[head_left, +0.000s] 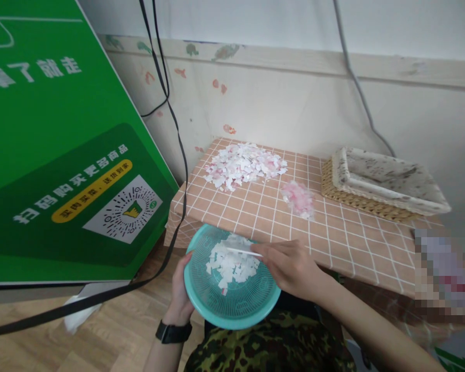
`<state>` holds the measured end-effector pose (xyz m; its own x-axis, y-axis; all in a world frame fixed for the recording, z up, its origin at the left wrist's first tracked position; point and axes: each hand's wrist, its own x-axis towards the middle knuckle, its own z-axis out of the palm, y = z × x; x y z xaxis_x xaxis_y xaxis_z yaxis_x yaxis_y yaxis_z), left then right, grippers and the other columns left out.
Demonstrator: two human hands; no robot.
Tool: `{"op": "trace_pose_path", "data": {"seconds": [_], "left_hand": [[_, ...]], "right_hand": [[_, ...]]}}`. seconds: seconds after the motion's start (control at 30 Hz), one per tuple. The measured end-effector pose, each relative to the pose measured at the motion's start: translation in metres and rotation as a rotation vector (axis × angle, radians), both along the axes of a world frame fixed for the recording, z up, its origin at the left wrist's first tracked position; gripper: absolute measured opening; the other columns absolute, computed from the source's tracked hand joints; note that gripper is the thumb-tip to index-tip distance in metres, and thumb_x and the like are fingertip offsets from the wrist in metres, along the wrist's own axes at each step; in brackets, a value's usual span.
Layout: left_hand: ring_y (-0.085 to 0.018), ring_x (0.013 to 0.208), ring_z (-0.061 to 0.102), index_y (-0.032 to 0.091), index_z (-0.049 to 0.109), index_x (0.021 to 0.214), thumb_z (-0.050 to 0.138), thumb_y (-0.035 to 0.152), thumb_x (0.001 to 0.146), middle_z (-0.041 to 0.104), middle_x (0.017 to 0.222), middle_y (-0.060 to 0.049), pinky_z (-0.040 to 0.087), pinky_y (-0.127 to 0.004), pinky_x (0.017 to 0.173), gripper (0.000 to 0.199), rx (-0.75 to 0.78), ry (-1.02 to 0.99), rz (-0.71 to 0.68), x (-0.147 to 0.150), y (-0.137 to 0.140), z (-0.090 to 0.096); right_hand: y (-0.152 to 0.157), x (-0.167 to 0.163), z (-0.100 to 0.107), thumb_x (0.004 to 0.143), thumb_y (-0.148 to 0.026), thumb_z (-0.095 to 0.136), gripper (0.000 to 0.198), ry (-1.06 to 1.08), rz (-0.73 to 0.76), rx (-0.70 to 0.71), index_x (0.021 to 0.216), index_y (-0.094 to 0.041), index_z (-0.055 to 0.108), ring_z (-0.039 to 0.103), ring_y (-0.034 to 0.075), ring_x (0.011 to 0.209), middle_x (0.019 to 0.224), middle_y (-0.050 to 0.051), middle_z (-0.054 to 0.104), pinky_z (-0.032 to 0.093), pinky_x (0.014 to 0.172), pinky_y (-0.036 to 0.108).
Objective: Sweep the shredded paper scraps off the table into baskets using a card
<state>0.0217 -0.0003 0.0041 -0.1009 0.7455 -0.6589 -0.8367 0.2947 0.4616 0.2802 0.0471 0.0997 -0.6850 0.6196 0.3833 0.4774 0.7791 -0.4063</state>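
Observation:
A round teal plastic colander [201, 302] is tilted over my lap at the table's front edge. My left hand [182, 287] grips its left rim. Inside lies a loose heap of torn white paper scraps [232, 271], a few with pink marks. My right hand [290, 266] reaches in from the right, its fingers closed on a thin white strip [242, 252] just over the scraps. A translucent greyish patch shows beside the strip; I cannot tell whether they are one piece.
On the checked tablecloth [344, 237] lie a large heap of white and pink scraps [246, 165] and a smaller pink pile [298, 199]. A cloth-lined wicker basket [368, 206] stands at right. A green cabinet [73, 129] and a hanging black strap [182, 155] are at left.

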Motion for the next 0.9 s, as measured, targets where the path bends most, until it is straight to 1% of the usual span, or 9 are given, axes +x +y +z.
{"op": "trace_pose_path", "data": {"seconds": [0.07, 0.13, 0.27, 0.33, 0.4, 0.47, 0.57, 0.77, 0.9], "left_hand": [[-0.019, 0.061, 0.068, 0.014, 0.07, 0.077, 0.068, 0.025, 0.073, 0.074, 0.069, -0.005, 0.054, -0.03, 0.064, 0.013, -0.008, -0.008, -0.005, 0.0, 0.0, 0.0], [-0.02, 0.062, 0.068, 0.014, 0.07, 0.078, 0.068, 0.025, 0.072, 0.075, 0.071, -0.005, 0.055, -0.031, 0.065, 0.012, -0.01, -0.01, -0.004, 0.001, -0.001, 0.001], [-0.02, 0.061, 0.068, 0.013, 0.071, 0.078, 0.069, 0.024, 0.071, 0.075, 0.071, -0.006, 0.055, -0.032, 0.067, 0.013, -0.018, -0.007, -0.009, 0.001, 0.0, 0.0], [-0.02, 0.06, 0.067, 0.014, 0.07, 0.077, 0.069, 0.024, 0.07, 0.074, 0.069, -0.005, 0.055, -0.033, 0.067, 0.013, -0.019, 0.0, -0.004, 0.002, 0.0, -0.004], [-0.019, 0.057, 0.066, 0.014, 0.07, 0.074, 0.07, 0.024, 0.069, 0.073, 0.066, -0.004, 0.054, -0.032, 0.066, 0.011, -0.021, 0.015, 0.007, 0.004, -0.001, -0.01], [-0.019, 0.057, 0.066, 0.014, 0.071, 0.074, 0.07, 0.025, 0.069, 0.073, 0.066, -0.004, 0.054, -0.032, 0.065, 0.012, -0.028, 0.02, -0.019, 0.009, -0.001, -0.016], [-0.019, 0.059, 0.066, 0.014, 0.071, 0.074, 0.07, 0.028, 0.069, 0.074, 0.067, -0.004, 0.053, -0.031, 0.064, 0.014, -0.026, -0.003, -0.066, 0.018, -0.002, -0.026], [-0.019, 0.059, 0.065, 0.013, 0.072, 0.072, 0.07, 0.031, 0.069, 0.073, 0.066, -0.005, 0.051, -0.031, 0.066, 0.018, -0.037, -0.033, -0.133, 0.037, -0.002, -0.052], [-0.021, 0.064, 0.067, 0.013, 0.073, 0.076, 0.069, 0.035, 0.07, 0.075, 0.072, -0.007, 0.051, -0.033, 0.07, 0.023, 0.003, -0.023, -0.202, 0.046, -0.001, -0.058]], "right_hand": [[0.007, 0.003, 0.002, 0.09, -0.016, 0.047, 0.028, 0.054, -0.047, -0.034, 0.116, -0.018, 0.06, 0.067, 0.015, 0.072, 0.092, 0.006, 0.073, 0.05, 0.062, 0.025], [0.023, 0.007, 0.003, 0.091, -0.019, 0.049, 0.025, 0.102, -0.144, -0.022, 0.112, -0.018, 0.063, 0.067, 0.015, 0.07, 0.089, 0.006, 0.073, 0.049, 0.06, 0.025], [0.07, 0.011, 0.007, 0.091, -0.028, 0.051, 0.023, 0.102, -0.383, 0.048, 0.1, -0.019, 0.07, 0.065, 0.016, 0.064, 0.082, 0.006, 0.074, 0.045, 0.059, 0.027], [0.094, 0.009, 0.009, 0.09, -0.03, 0.051, 0.024, 0.031, -0.46, 0.058, 0.097, -0.019, 0.071, 0.063, 0.016, 0.06, 0.078, 0.006, 0.073, 0.04, 0.054, 0.027], [0.114, 0.004, 0.01, 0.09, -0.03, 0.051, 0.024, -0.034, -0.471, 0.066, 0.096, -0.02, 0.072, 0.062, 0.017, 0.061, 0.075, 0.006, 0.072, 0.038, 0.056, 0.028], [0.13, -0.002, 0.012, 0.089, -0.029, 0.05, 0.023, -0.085, -0.468, 0.076, 0.094, -0.021, 0.072, 0.061, 0.017, 0.063, 0.072, 0.005, 0.071, 0.036, 0.057, 0.028], [0.147, -0.01, 0.014, 0.089, -0.028, 0.049, 0.023, -0.145, -0.444, 0.081, 0.09, -0.021, 0.072, 0.059, 0.017, 0.062, 0.071, 0.005, 0.07, 0.033, 0.057, 0.029], [0.152, -0.003, 0.025, 0.087, -0.024, 0.05, 0.022, -0.16, -0.313, 0.031, 0.092, -0.022, 0.072, 0.059, 0.016, 0.068, 0.076, 0.004, 0.071, 0.035, 0.062, 0.029], [0.151, 0.001, 0.029, 0.087, -0.025, 0.051, 0.022, -0.142, -0.313, 0.041, 0.093, -0.022, 0.073, 0.06, 0.016, 0.068, 0.076, 0.003, 0.071, 0.037, 0.062, 0.029]]}}
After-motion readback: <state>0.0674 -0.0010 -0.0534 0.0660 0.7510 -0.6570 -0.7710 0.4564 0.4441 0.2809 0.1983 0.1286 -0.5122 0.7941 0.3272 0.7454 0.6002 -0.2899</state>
